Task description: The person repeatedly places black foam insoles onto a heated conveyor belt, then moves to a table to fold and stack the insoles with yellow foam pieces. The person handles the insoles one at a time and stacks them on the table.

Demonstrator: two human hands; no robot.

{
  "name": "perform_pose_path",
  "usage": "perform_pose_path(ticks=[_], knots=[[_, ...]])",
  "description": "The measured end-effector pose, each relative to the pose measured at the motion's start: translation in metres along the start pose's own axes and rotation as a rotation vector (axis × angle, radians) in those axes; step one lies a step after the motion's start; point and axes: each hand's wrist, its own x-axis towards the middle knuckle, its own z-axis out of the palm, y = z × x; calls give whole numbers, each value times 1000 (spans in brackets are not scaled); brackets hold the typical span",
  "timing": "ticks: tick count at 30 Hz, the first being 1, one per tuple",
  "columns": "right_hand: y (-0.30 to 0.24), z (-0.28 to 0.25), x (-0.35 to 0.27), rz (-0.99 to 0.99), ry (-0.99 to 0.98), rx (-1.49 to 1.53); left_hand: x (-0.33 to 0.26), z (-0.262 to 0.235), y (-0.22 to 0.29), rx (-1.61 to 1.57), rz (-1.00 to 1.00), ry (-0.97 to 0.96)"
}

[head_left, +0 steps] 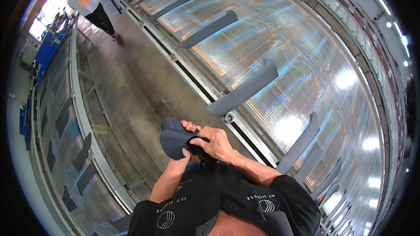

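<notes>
In front of my chest I hold a curled bundle of dark grey, cloth-like cut pieces [173, 142]. My left hand [190, 126] is wrapped round it from below, fingertips showing over its far edge and the palm hidden behind it. My right hand [217, 142] pinches its right side, thumb and fingers closed on the edge. How many layers the bundle has, I cannot tell. Beyond my hands, a long grey cut piece [245, 89] lies across the near edge of the shiny table [332, 57] on the right.
More grey cut pieces [210, 29] lie spaced along the right table, whose metal rail [192, 76] borders the aisle. A second long table [57, 144] on the left carries similar dark pieces. Up the aisle floor [144, 91], a person [89, 4] in a light top walks.
</notes>
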Motion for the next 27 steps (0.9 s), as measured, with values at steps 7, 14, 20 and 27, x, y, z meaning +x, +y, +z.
perform_pose_path(ticks=[7,14,20,27], knots=[[43,-57,1,476,404,344,15,-7,26,-31,-38,84],[155,-151,-36,630,979,-464,16,0,48,-9,29,259],[77,-41,24,114,485,-581,17,-37,77,-50,139,202],[8,161,89,-239,-188,-431,41,-15,129,64,212,123]])
